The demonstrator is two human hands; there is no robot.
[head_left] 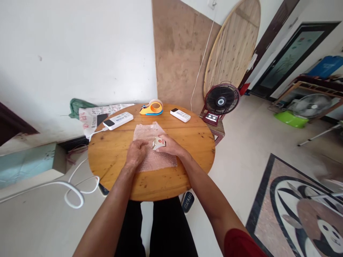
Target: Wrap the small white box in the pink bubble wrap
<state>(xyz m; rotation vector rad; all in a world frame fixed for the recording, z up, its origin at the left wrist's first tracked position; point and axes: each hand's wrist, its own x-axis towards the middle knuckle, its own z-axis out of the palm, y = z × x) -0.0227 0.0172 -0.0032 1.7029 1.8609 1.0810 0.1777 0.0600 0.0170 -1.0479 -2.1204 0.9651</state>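
A sheet of bubble wrap lies on the round wooden table in front of me. Over its middle, my right hand grips a small pale box with a red mark on its face. The box is tilted, and my fingers partly cover it. At the left edge of the sheet, my left hand is closed with curled fingers on the bubble wrap, its thumb side toward the box. The two hands are a short way apart.
Toward the table's back stand an orange tape dispenser and two white devices, one left with a white cable and one right. A fan sits on a stool beside the table. The wall is close behind.
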